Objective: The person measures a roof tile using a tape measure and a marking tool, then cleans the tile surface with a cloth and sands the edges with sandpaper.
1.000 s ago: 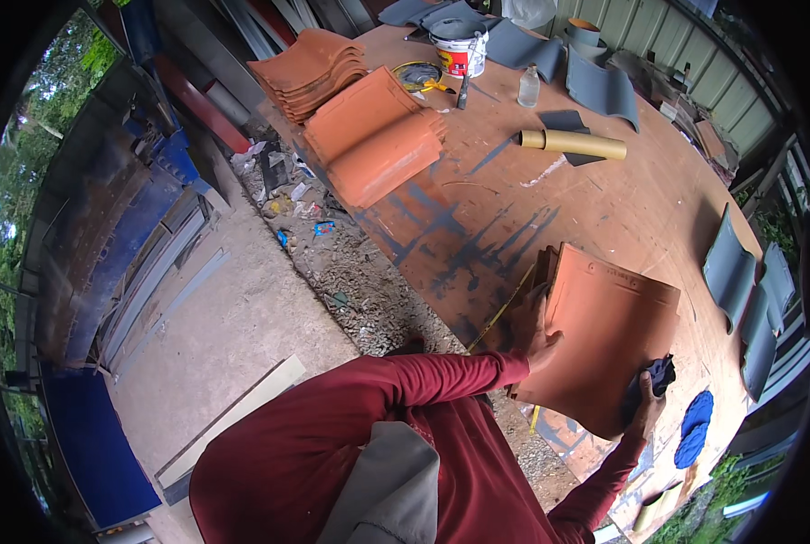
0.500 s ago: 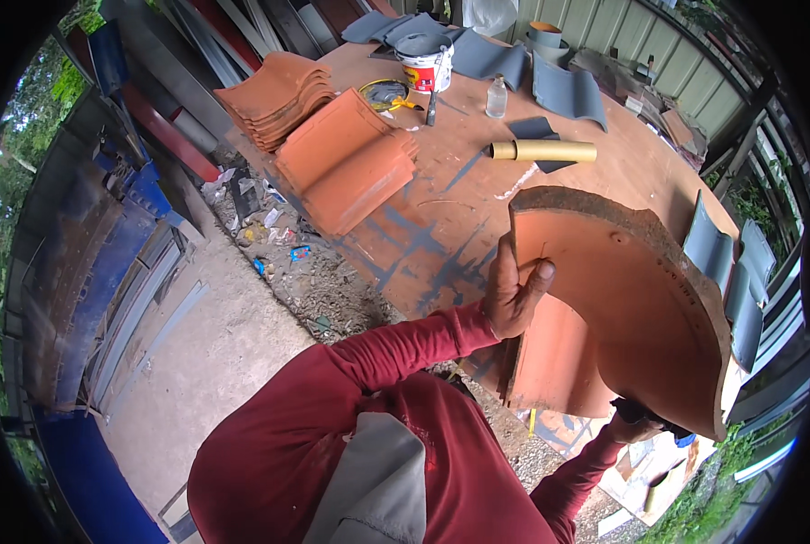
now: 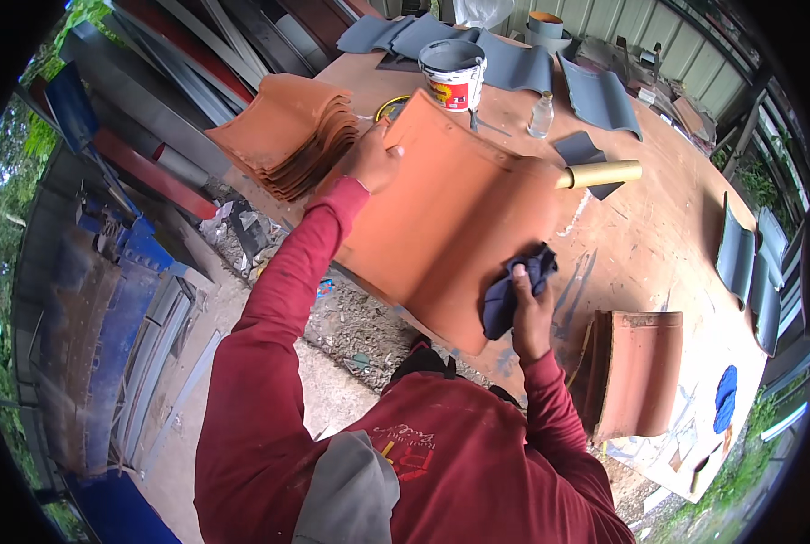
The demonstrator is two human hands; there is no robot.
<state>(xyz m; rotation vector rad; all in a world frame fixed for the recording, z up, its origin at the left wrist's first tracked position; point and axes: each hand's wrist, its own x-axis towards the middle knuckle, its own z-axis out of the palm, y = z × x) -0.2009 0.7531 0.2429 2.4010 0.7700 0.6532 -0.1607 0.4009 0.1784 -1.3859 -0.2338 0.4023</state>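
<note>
A curved orange roof tile (image 3: 446,213) is held tilted over the table, its smooth upper face toward me. My left hand (image 3: 373,163) grips its upper left edge, the thumb on top. My right hand (image 3: 532,313) is closed around a crumpled dark blue cloth (image 3: 507,297) at the tile's lower right edge. How far the right fingers reach under the tile is hidden. Left of the held tile stands a stack of orange tiles (image 3: 283,136). More orange tiles (image 3: 643,372) rest at the table's near right side.
On the wooden table (image 3: 673,222) are a white paint bucket (image 3: 450,82), a clear bottle (image 3: 540,116) and a yellow tube (image 3: 609,172). Grey-painted tiles (image 3: 600,98) line the far edge, and others (image 3: 737,249) the right. A bright blue cloth (image 3: 725,399) lies near the right corner.
The tile in my hands has swung from the right to the left and turned from its hollow underside to its upper face. Both hands moved left with it; the dark cloth now shows clearly.
</note>
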